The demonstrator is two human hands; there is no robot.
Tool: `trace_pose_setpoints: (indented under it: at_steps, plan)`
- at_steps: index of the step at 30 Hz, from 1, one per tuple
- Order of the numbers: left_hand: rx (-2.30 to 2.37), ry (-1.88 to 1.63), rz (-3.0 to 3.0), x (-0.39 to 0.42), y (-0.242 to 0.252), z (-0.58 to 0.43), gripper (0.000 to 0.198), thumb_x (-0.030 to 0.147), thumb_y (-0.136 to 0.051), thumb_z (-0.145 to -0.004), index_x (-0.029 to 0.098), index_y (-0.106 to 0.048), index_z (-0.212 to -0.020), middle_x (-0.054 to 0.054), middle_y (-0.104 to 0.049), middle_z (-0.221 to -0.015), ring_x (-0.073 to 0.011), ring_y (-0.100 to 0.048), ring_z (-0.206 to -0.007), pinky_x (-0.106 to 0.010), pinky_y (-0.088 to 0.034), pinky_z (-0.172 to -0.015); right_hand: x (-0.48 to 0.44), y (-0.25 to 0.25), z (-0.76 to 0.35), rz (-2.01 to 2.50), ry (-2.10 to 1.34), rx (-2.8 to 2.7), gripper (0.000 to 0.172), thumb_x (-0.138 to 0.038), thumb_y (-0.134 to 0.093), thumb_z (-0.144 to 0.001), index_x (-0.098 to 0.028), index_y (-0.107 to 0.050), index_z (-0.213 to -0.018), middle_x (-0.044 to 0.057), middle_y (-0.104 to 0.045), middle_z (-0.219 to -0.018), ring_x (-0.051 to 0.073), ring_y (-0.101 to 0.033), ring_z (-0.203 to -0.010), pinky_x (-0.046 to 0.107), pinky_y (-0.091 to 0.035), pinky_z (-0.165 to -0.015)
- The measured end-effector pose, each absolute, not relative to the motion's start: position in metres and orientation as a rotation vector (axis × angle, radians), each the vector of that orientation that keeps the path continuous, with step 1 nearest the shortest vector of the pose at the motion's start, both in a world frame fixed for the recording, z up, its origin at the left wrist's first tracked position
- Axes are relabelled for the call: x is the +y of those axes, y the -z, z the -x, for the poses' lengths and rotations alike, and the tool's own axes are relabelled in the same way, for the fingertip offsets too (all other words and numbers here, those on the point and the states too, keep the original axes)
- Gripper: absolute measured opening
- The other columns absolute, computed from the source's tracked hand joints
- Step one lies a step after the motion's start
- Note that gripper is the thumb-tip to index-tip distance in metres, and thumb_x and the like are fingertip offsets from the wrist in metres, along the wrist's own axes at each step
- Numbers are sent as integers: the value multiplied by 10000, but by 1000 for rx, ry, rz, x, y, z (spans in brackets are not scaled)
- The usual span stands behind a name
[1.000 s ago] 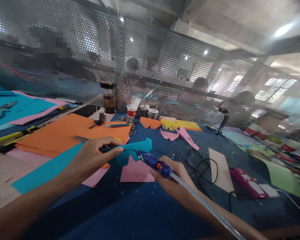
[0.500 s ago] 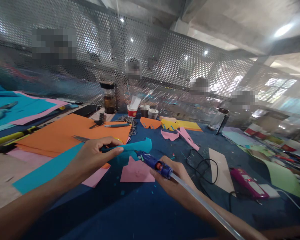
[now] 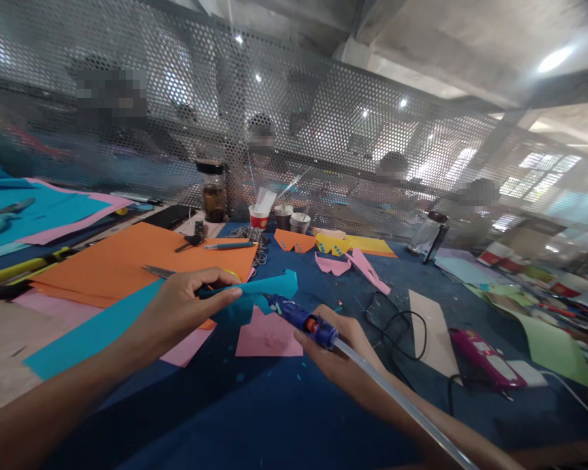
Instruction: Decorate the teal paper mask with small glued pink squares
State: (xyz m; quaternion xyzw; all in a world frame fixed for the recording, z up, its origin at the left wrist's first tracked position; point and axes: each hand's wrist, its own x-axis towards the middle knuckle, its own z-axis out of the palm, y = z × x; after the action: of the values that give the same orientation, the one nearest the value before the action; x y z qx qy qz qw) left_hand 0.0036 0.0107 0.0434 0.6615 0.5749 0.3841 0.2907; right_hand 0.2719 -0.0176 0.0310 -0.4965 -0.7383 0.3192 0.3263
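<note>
Between the thumb and fingers of my left hand point(image 3: 196, 297) is a folded strip of blue paper point(image 3: 269, 285), held above the table. My right hand point(image 3: 340, 339) is closed around a blue glue gun point(image 3: 298, 318), and a long clear glue stick point(image 3: 396, 393) runs out of its back. The gun's nozzle points at the lower edge of the blue paper; whether they touch I cannot tell. Below the nozzle lies a pink paper piece point(image 3: 269, 339) with a pointed top. Scissors point(image 3: 159, 271) lie partly hidden behind my left hand.
Orange sheets point(image 3: 112, 261) spread at the left, with a pen point(image 3: 230, 246) on them. Cut paper shapes, such as a yellow one point(image 3: 332, 244), lie farther back near paper cups point(image 3: 259, 219). A black cable point(image 3: 396, 313) and a magenta device point(image 3: 487, 359) are at the right. Perforated metal screen point(image 3: 313, 117) behind.
My hands, the blue paper and the glue gun look the same as before. Behind the screen, a person at the left has shifted slightly.
</note>
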Motion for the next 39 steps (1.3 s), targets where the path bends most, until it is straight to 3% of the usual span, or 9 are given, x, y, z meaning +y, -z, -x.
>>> trace_pose_setpoints:
  at_steps: [10,26,39]
  plan:
    - [1517,-1029,-1762,10,-44,-4,252,509,-651,-820,280,-752,-856,-52,-778,-960,-287,-701,-904,-352,-556,-722,-19,-33,-271,1339,-834,-1930,216,-290,-630,-854,-218,-465,-734,-43,-492,-639,100,-430,-541,208,-302,-473]
    - [1510,-994,-1773,11,-45,-3,277,499,-657,-843,239,-741,-888,-44,-767,-968,-269,-685,-961,-342,-520,-782,-18,-30,-273,1328,-859,-1952,203,-233,-614,-846,-222,-437,-747,-66,-426,-625,93,-382,-537,206,-271,-470]
    - [1522,-1011,-1741,10,-43,-3,282,499,-667,-822,237,-745,-892,-35,-766,-940,-284,-688,-966,-313,-532,-740,-16,-29,-274,1316,-815,-1969,216,-214,-611,-828,-220,-422,-724,-63,-430,-619,94,-386,-539,208,-262,-467]
